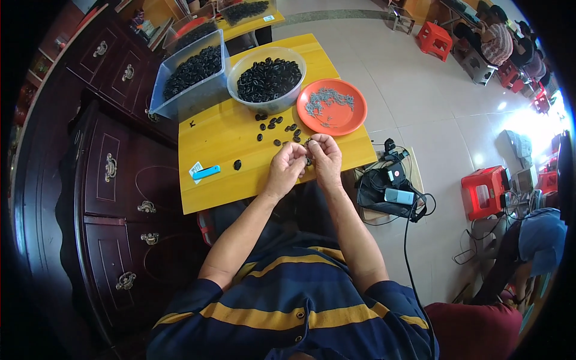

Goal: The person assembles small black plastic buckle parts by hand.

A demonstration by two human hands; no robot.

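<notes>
My left hand and my right hand meet over the near right part of the yellow table. The fingers of both are closed in a pinch around a small black piece, mostly hidden by the fingertips. Just ahead of them several loose black oval pieces lie scattered on the tabletop. Beyond my right hand stands an orange plate with many tiny grey pin-like parts. A round clear tub full of black oval pieces sits behind the loose ones.
A clear rectangular bin of black pieces stands at the table's far left. A blue-handled tool and one black piece lie nearer. Dark wooden drawers line the left. Right of the table are cables and a bag.
</notes>
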